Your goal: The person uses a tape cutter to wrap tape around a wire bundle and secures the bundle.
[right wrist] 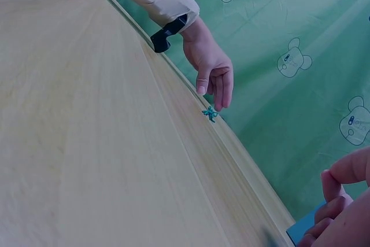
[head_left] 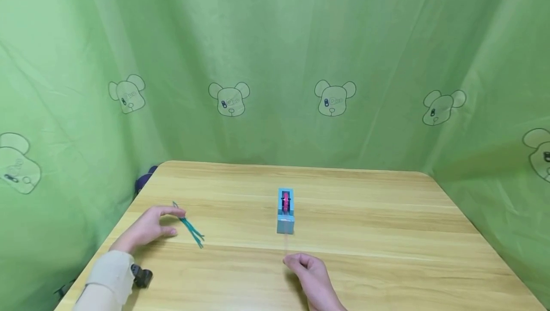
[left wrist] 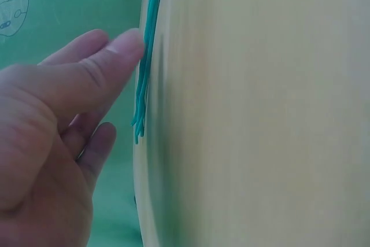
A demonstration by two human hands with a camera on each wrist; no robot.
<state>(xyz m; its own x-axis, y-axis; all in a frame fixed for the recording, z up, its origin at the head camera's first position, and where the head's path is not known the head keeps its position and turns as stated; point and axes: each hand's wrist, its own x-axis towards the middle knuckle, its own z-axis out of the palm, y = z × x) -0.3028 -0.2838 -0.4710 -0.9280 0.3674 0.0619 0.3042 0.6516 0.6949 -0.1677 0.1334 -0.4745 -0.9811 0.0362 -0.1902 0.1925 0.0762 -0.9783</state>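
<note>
A clear tape strip (head_left: 286, 245) ends between the tightly pinched thumb and fingers of the right hand (head_left: 312, 275). Beyond those fingers, it runs to a blue dispenser (head_left: 285, 225) holding a pink roll (head_left: 286, 202). The left hand's (head_left: 148, 227) fingers stand loosely apart from its thumb; thin teal strands (head_left: 191, 229) are at the index fingertip, touching or just beside, I cannot tell. The tabletop (head_left: 386, 234) spreads below the fingers.
</note>
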